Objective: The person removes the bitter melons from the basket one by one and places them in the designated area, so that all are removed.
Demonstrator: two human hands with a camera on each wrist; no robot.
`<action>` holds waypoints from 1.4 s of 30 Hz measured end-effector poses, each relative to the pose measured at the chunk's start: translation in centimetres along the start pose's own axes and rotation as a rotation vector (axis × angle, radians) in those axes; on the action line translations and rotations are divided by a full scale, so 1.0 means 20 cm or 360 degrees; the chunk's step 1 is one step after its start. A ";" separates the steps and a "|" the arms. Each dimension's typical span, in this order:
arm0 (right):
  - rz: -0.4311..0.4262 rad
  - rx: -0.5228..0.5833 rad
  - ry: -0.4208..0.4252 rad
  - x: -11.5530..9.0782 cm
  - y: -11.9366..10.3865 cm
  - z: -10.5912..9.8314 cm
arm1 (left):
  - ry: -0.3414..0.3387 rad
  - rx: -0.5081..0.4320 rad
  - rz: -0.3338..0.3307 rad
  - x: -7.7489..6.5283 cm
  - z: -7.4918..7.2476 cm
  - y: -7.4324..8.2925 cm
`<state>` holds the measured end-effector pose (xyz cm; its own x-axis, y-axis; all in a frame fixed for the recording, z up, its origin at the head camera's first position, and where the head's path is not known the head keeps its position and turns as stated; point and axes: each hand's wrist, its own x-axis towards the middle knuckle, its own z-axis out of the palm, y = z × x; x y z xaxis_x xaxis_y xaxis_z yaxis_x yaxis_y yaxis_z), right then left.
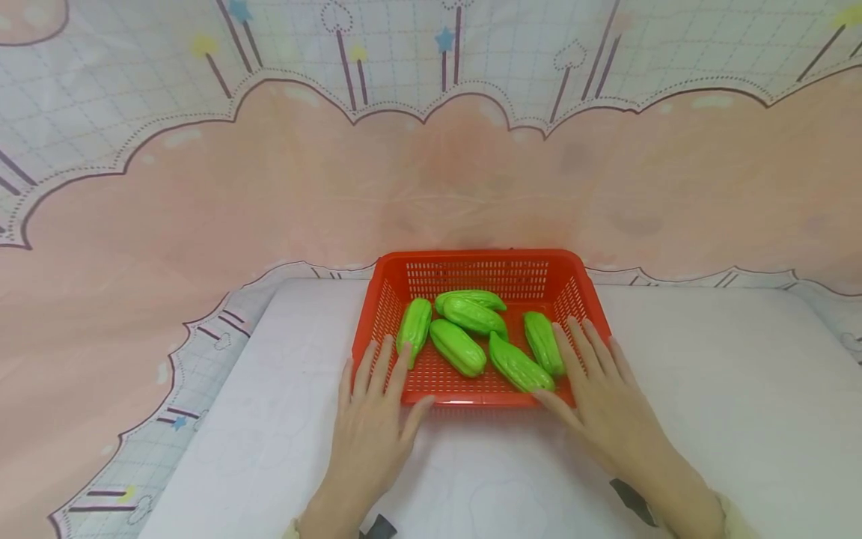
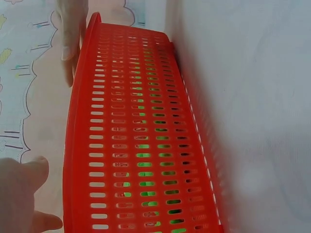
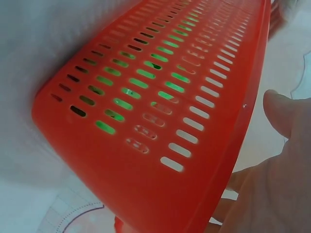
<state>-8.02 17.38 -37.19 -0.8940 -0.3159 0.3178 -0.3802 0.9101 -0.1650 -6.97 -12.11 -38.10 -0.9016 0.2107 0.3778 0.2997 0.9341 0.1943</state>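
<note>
Several bright green, ridged gourd-like vegetables (image 1: 458, 348) lie loosely in a red plastic basket (image 1: 465, 400) with slotted walls. At its near left corner is my left hand (image 1: 370, 427), fingers spread and straight, reaching over the rim. My right hand (image 1: 609, 408) is spread the same way at the near right corner, fingertips over the right wall. Neither hand holds a vegetable. In the left wrist view, the left thumb (image 2: 36, 172) stays apart from the basket rim. From the right wrist view, the right hand (image 3: 277, 170) is beside the rim; contact there is unclear.
The basket stands on a white table (image 1: 269, 389), near its back edge. Behind hangs a peach and white patterned cloth (image 1: 438, 172), which also drops along the left side. A dark band (image 1: 633, 501) circles the right wrist.
</note>
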 end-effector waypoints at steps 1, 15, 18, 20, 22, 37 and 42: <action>-0.0003 -0.0001 -0.0007 0.00 0.00 0.00 | 0.0006 -0.0006 0.0000 0.00 0.00 0.00; -0.0064 0.0030 -0.0042 0.09 -0.01 -0.02 | 0.0035 -0.0076 -0.0014 0.03 -0.01 -0.03; -0.0065 0.0050 -0.0072 0.11 -0.02 -0.03 | 0.0058 -0.0093 -0.0012 0.03 -0.01 -0.04; -0.0063 0.0056 -0.0082 0.12 -0.02 -0.04 | 0.0084 -0.0105 -0.0009 0.04 -0.01 -0.04; -0.0064 0.0064 -0.0083 0.13 -0.02 -0.04 | 0.0114 -0.0117 -0.0007 0.05 -0.01 -0.05; -0.0115 0.0027 -0.0153 0.22 -0.02 -0.07 | 0.0169 -0.0177 -0.0070 0.09 0.00 -0.10; -0.0148 0.0012 -0.0144 0.25 -0.03 -0.08 | 0.0209 -0.0194 -0.0072 0.10 0.00 -0.11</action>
<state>-11.96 15.76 -33.91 -0.8723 -0.4223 0.2464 -0.4642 0.8736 -0.1460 -9.52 -13.80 -37.74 -0.8688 0.1224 0.4798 0.3026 0.8982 0.3188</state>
